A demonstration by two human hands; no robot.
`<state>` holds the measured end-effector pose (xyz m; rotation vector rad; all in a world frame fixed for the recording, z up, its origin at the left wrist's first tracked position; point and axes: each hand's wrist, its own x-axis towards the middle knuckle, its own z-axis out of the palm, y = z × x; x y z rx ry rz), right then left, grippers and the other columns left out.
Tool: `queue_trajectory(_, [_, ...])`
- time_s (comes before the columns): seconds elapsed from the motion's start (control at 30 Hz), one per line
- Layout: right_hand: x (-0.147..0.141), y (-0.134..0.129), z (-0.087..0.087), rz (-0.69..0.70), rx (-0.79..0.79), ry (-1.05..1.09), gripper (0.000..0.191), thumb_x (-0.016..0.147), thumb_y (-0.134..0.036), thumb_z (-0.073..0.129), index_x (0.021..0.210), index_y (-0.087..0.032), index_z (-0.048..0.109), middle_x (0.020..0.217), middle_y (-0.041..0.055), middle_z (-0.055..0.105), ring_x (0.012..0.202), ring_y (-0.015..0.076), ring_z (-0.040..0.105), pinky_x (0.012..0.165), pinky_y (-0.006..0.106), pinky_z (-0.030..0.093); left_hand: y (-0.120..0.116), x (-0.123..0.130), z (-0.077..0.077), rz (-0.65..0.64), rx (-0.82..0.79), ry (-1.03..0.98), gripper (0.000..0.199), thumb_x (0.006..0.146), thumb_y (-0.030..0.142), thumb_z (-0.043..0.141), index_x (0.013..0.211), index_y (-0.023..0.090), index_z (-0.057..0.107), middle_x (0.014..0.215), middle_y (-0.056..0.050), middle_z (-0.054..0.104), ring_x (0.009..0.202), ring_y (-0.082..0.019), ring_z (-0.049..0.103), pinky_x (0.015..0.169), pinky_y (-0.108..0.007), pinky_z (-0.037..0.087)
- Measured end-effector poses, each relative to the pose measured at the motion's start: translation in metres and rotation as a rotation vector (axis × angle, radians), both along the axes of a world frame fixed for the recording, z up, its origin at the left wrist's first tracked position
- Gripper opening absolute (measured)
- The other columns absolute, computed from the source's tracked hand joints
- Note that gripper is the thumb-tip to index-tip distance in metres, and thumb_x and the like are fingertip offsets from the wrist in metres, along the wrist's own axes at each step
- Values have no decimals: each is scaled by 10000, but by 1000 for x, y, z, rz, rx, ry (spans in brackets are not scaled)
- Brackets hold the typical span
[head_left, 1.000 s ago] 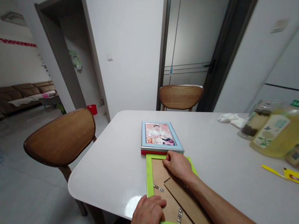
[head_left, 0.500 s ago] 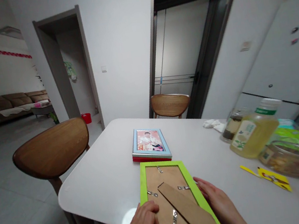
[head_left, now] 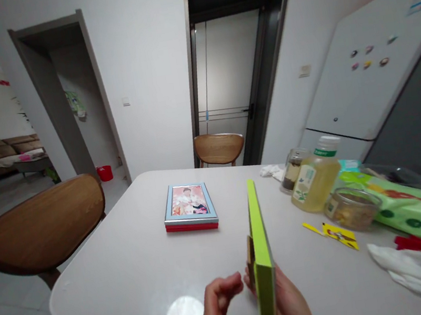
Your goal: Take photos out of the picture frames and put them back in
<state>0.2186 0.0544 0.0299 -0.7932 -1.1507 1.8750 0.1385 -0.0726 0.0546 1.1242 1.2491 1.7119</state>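
A lime-green picture frame [head_left: 260,229] stands on edge above the near side of the table, its narrow side facing me. My right hand [head_left: 291,299] grips it from the right, with fingertips showing on the left by the brown stand flap [head_left: 251,258]. To the left of the frame, my left hand [head_left: 220,305] is open, its fingers curved and apart from the flap. Its thumb tip reaches close to the frame's lower end; whether they touch I cannot tell. Farther back lies a light-blue photo frame [head_left: 168,214], face up on top of a red frame [head_left: 189,228].
On the right of the white table [head_left: 130,255] stand a bottle of yellow liquid [head_left: 320,182], a jar [head_left: 292,174] and a clear bowl [head_left: 352,209]. A yellow packet [head_left: 340,235], a green package [head_left: 414,208] and crumpled tissue [head_left: 413,274] lie nearby. Wooden chairs stand left [head_left: 41,227] and behind [head_left: 220,148].
The green frame has turned from lying back-up to standing on edge, and moved right. My left hand has let go of its side. The view has swung right.
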Motion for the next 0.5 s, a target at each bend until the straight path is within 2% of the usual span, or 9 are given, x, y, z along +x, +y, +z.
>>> queue_trajectory(0.03, [10,11,2,-61,-118,0,599,635,-414,570,1187,-266,391,838,-9,652,640,164,607,564,288,493,5,0,8,25,10,-22,660,614,387,650,1143,234,286,1252,-115,395,1169,-266,345,946,-397,301])
queue_trajectory(0.07, [21,23,4,-98,-152,-32,663,613,-389,594,1217,-265,351,859,-14,652,649,167,609,563,287,491,9,-1,16,34,22,-43,716,613,367,654,1188,235,248,1272,-115,374,1165,-262,351,932,-385,329])
queue_trajectory(0.13, [43,50,7,-132,-128,-138,728,595,-370,603,1251,-257,308,854,-12,656,645,176,610,562,292,482,19,-3,26,-20,32,-68,658,638,306,633,1195,218,293,1255,-109,402,1114,-256,417,859,-343,411])
queue_trajectory(0.2, [63,79,7,-175,-36,-302,737,600,-362,583,1266,-239,294,808,-5,662,611,176,605,558,291,467,30,-3,27,-112,11,-53,528,651,214,602,1139,186,402,1164,-91,496,1025,-233,497,783,-302,460])
queue_trajectory(0.27, [78,105,5,-192,108,-511,715,606,-366,552,1259,-186,324,759,10,661,579,176,593,554,290,450,42,1,18,-164,-31,-13,489,634,119,572,1104,176,453,1073,-59,559,937,-197,544,743,-272,476])
queue_trajectory(0.33, [87,128,0,-191,302,-746,671,612,-388,513,1219,-127,394,694,21,652,576,188,585,551,292,432,53,5,3,-151,-97,66,500,607,49,540,1085,181,475,1010,-28,589,855,-164,566,717,-254,481])
queue_trajectory(0.4, [91,144,-5,-184,496,-965,621,619,-405,473,1157,-95,472,620,23,634,597,209,585,552,296,416,61,8,-11,-108,-175,214,489,590,35,534,1056,181,499,966,-16,602,801,-157,567,713,-261,476])
queue_trajectory(0.5, [90,155,-10,-168,693,-1186,531,637,-402,429,1074,-127,551,594,25,628,634,225,590,563,294,404,68,7,-24,-7,-268,499,472,590,91,575,1049,180,507,980,-32,591,845,-191,540,770,-303,444])
